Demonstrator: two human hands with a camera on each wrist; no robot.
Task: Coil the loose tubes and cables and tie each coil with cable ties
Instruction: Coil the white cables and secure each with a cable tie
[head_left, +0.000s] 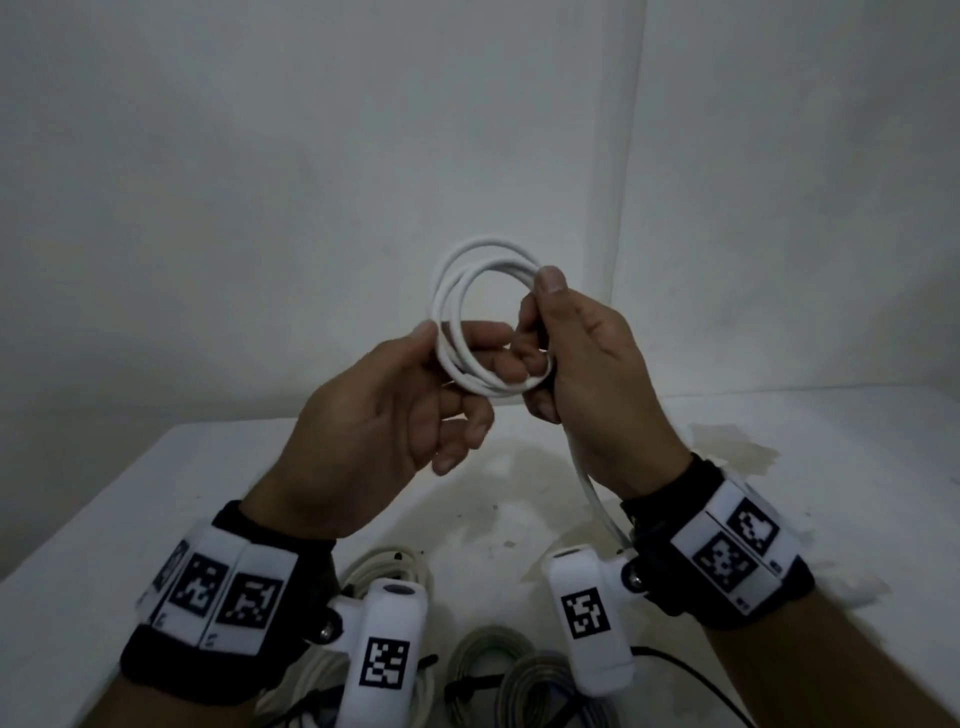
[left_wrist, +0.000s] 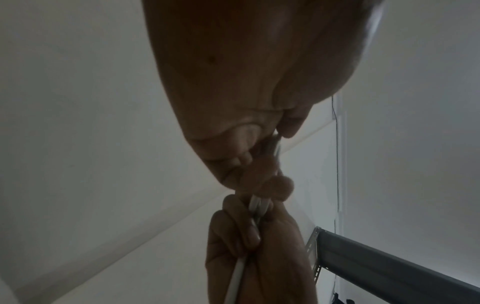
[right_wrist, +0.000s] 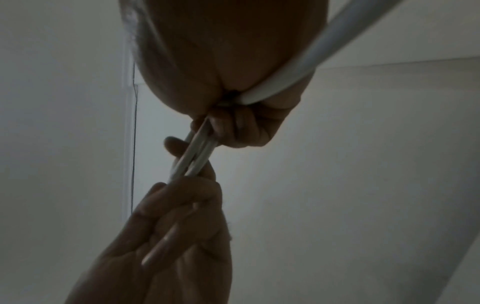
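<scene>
Three-odd loops of white tube (head_left: 470, 291) wound, right hand (head_left: 587, 374) clamping the coil, left hand (head_left: 395, 410) pinching it; next: feed the hanging tail round.

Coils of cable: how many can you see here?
4, possibly more hidden. A white coil held up in both hands; on the table, a white coil by the left wrist, and two grey coils near the bottom edge.

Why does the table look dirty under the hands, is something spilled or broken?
Yes, the white table has a brownish stain with dark specks below the hands, like a dried spill. Its surface looks peeled near the right edge. The white tube coil looks fine: both hands hold it, and its loose tail hangs past the right wrist.
</scene>
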